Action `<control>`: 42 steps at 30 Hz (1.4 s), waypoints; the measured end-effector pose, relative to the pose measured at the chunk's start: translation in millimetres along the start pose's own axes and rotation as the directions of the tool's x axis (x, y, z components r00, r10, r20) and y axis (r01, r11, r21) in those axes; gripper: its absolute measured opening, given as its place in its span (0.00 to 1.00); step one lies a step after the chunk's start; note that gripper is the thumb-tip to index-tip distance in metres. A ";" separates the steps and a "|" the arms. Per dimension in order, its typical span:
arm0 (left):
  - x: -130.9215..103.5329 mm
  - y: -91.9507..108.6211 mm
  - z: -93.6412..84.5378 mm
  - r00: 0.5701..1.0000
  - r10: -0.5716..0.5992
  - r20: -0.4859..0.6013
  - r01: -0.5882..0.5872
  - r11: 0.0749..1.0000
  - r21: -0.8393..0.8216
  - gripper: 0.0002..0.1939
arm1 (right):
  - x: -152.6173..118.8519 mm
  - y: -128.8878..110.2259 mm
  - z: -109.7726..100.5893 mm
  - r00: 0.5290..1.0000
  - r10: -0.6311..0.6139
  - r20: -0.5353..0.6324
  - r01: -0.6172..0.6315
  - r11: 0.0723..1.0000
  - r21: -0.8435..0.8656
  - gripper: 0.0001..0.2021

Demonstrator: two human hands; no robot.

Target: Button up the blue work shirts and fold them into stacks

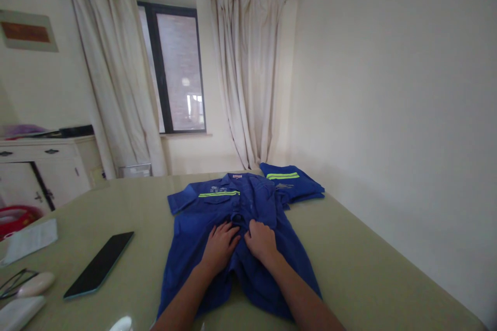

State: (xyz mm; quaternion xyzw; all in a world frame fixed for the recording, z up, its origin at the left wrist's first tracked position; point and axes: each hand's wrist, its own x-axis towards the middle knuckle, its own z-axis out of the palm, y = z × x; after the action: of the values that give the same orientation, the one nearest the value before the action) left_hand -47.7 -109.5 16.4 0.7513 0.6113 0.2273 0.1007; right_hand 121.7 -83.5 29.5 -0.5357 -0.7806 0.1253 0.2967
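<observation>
A blue short-sleeved work shirt (pixel 221 209) with a yellow-green reflective stripe lies spread on the table, collar toward the far side. The lower front is parted around a gap near the middle. On the left front panel my left hand (pixel 222 244) rests with its fingers stretched out over the cloth. Close beside it, my right hand (pixel 261 240) is closed, its curled fingers gripping the right front edge of the shirt. Its fingertips are partly hidden. Behind the shirt's right shoulder lies a folded blue garment (pixel 301 191) with the same kind of stripe.
On the left of the table (pixel 143 201) lie a dark tablet or phone (pixel 100 264), a pale face mask or cloth (pixel 31 240), eyeglasses (pixel 15 284) and a computer mouse (pixel 37 284). A wall (pixel 407 114) borders the right side. A white cabinet (pixel 58 160) stands far left.
</observation>
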 end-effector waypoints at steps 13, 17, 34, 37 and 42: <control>-11.8 -6.3 -8.9 0.992 0.108 0.059 -0.099 0.986 -0.135 0.25 | -3.1 7.9 -21.1 0.965 0.243 -0.102 -0.197 0.923 0.331 0.08; -21.4 -4.2 -13.3 0.997 0.067 0.037 -0.065 0.996 -0.061 0.26 | -1.0 10.1 -29.6 0.952 0.275 -0.133 -0.163 0.827 0.538 0.05; -20.3 -0.4 -19.3 0.986 0.006 -0.168 -0.093 0.852 -0.516 0.09 | -13.5 -10.7 -22.3 0.953 0.194 0.233 -0.278 0.252 0.927 0.20; -21.5 3.3 -20.2 0.983 0.019 -0.182 -0.112 0.851 -0.513 0.11 | -13.4 -12.3 -21.6 0.952 0.223 0.210 -0.273 0.314 0.909 0.18; -24.0 9.1 -20.4 0.976 0.062 -0.210 -0.157 0.867 -0.474 0.11 | -12.7 -10.1 -20.5 0.952 0.201 0.230 -0.293 0.387 0.874 0.20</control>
State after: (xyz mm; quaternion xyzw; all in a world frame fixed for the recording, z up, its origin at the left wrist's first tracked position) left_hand -52.8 -137.3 32.9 0.7104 0.4973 0.4489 0.2156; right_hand 129.4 -101.5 46.8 -0.3977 -0.5156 0.5877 0.4802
